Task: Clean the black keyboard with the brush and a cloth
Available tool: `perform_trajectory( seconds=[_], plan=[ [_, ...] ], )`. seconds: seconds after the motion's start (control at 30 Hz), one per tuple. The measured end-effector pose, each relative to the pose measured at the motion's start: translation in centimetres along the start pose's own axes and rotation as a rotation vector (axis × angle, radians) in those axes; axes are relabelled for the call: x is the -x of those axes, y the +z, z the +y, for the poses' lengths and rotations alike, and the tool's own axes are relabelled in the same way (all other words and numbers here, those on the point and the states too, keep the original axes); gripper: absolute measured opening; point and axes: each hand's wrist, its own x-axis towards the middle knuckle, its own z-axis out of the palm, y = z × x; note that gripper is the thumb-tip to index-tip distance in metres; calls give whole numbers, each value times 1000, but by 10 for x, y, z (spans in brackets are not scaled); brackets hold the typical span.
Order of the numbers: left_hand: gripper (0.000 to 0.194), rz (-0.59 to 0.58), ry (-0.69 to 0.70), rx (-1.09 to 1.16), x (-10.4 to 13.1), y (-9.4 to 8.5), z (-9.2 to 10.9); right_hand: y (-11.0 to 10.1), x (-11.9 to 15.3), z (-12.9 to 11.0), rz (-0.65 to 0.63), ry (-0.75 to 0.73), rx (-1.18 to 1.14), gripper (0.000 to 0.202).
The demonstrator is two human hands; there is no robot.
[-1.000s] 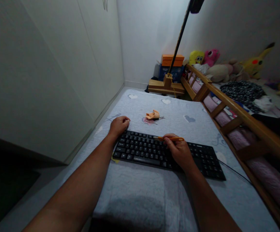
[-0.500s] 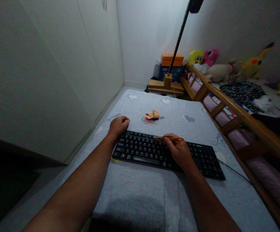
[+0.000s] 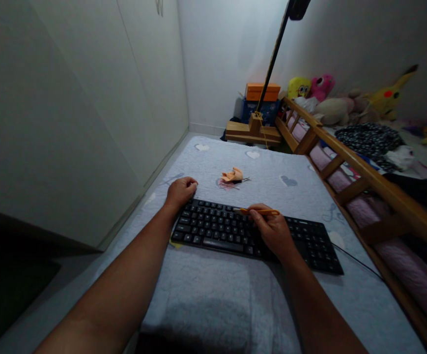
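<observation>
A black keyboard [image 3: 216, 228] lies across the light blue quilted cover [image 3: 213, 290]. My right hand [image 3: 270, 227] is over its right-middle part, closed on a thin orange tool [image 3: 268, 212] whose pale tip points left above the upper keys. Just beyond the keyboard's upper left corner rests my left hand [image 3: 181, 191], its fingers curled together; whether anything is between them is too small to tell. Farther back on the cover sits a crumpled orange cloth [image 3: 232, 174], with thin metal pieces [image 3: 246, 179] beside and under it.
A wooden bed rail [image 3: 368, 160] runs along the right, with plush toys and clothes behind it. A wooden stand [image 3: 254, 129] with a black pole and an orange box [image 3: 262, 92] are at the back. White cabinet doors [image 3: 125, 98] line the left. The keyboard's cable trails right.
</observation>
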Motion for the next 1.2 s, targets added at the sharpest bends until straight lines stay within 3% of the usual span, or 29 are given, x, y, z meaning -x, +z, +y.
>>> perform_trajectory(
  seconds=[1.2],
  plan=[
    [35, -3, -2, -14, 2, -3, 5, -1, 1, -2, -11, 37, -12, 23]
  ],
)
